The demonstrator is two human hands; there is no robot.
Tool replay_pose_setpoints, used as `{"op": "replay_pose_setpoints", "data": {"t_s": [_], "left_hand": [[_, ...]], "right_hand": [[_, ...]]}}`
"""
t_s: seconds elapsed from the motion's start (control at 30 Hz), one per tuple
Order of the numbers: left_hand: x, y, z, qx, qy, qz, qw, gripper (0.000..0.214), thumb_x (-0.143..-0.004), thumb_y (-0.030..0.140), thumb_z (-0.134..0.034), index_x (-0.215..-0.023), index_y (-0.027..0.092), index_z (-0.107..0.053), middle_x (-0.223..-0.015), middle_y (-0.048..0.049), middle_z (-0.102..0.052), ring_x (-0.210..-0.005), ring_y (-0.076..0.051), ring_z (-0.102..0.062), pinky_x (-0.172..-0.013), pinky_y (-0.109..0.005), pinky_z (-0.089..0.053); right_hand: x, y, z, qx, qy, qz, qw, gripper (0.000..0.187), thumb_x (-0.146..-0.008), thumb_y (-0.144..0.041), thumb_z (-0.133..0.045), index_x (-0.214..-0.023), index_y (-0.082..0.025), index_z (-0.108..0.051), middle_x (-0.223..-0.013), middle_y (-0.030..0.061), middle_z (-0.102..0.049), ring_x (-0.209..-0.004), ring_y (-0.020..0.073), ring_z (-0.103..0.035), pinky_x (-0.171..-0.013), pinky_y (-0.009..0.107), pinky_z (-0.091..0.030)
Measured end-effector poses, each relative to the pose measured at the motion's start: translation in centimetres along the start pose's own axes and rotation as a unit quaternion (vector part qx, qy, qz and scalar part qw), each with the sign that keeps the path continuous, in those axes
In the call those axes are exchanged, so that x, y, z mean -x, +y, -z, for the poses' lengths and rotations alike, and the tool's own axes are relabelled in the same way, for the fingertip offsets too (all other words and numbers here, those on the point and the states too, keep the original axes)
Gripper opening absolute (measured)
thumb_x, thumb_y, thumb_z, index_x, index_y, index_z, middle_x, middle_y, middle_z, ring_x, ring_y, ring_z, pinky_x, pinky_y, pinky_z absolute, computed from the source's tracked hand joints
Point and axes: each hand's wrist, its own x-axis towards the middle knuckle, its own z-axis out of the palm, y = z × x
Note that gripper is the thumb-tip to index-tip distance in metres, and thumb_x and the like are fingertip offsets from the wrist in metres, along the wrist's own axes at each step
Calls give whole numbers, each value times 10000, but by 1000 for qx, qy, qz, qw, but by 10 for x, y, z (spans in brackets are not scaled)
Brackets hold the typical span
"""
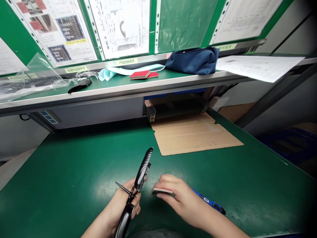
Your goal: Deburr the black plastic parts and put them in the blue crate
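My left hand (pixel 126 201) is closed around a long curved black plastic part (pixel 143 168) with ribbed slats and thin prongs, holding it upright over the green mat (pixel 74 172). My right hand (pixel 177 196) is closed on a small flat block (pixel 162 190) with a red edge, held just right of the black part. A blue utility knife (pixel 210 203) lies on the mat under my right wrist.
A flattened cardboard sheet (pixel 193 134) lies on the mat ahead. The raised shelf (pixel 119 87) carries red pads (pixel 142 74), a blue pouch (pixel 193 61), a black part (pixel 80 86), clear bags (pixel 29 81) and papers (pixel 260 66).
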Motion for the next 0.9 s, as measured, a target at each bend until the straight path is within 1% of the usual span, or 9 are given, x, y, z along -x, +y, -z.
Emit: {"op": "replay_pose_setpoints", "data": {"t_s": [0.1,0.17,0.27,0.4,0.47,0.53,0.63,0.73,0.9], "left_hand": [[14,30,6,-193,-2,-40,980,511,-882,508,-463,-1306,224,-490,-651,25,-515,-516,-94,-434,-550,-231,-341],[20,47,13,-356,26,-67,932,509,-871,502,-488,-1321,264,-498,-773,-7,-565,-634,-123,-447,-610,-235,-332],[19,58,18,-524,79,-87,844,602,-829,495,-558,-1381,295,-424,-643,30,-499,-576,-139,-361,-566,-238,-245],[6,57,-1,-583,36,-117,803,785,-795,458,-619,-1461,288,-241,-567,61,-435,-527,-147,-339,-536,-253,-194],[-1,55,-13,-591,18,-133,795,828,-792,455,-626,-1473,297,-182,-582,65,-440,-535,-148,-352,-536,-252,-198],[-6,52,-20,-589,21,-154,793,763,-795,454,-621,-1447,288,-262,-605,62,-456,-557,-148,-375,-540,-250,-208],[-13,48,-18,-544,32,-167,822,399,-830,488,-547,-1099,194,-550,-634,40,-492,-577,-138,-406,-544,-245,-236],[-18,46,-10,-524,15,-144,839,404,-880,536,-401,-706,190,-516,-616,17,-467,-568,-134,-370,-534,-255,-218],[-21,54,-6,-627,-13,-198,753,453,-788,556,-555,-513,218,-429,-529,21,-370,-487,-140,-240,-561,-296,-157]], "right_hand": [[7,33,5,182,43,-14,982,351,-849,-105,-499,-1149,-273,-571,-1032,62,-596,-887,221,-520,-746,372,-421],[6,49,12,229,37,-28,972,372,-851,-89,-471,-1155,-280,-571,-1049,69,-601,-892,226,-528,-748,386,-424],[-6,43,28,203,75,-25,976,310,-933,-157,-377,-1155,-277,-558,-1043,54,-609,-942,199,-537,-812,379,-430],[-30,5,28,223,39,80,971,416,-807,-402,-645,-1180,-252,-541,-1085,69,-604,-1055,248,-516,-952,433,-372],[-39,-5,17,254,-25,77,964,386,-723,-440,-705,-1020,-216,-600,-896,49,-644,-879,242,-578,-850,404,-414],[-45,-4,5,257,-49,41,964,224,-725,-376,-674,-845,-209,-586,-728,5,-632,-691,194,-576,-692,330,-409],[-46,8,-9,217,-11,12,976,122,-685,-217,-611,-750,-217,-508,-707,-42,-617,-650,143,-560,-608,265,-345],[-48,17,-14,207,11,14,978,138,-657,-164,-573,-743,-215,-477,-722,-52,-609,-659,124,-552,-587,247,-314],[-61,15,0,386,-74,109,913,102,-688,-149,-611,-744,-212,-554,-691,5,-621,-657,177,-554,-593,301,-286]]}}
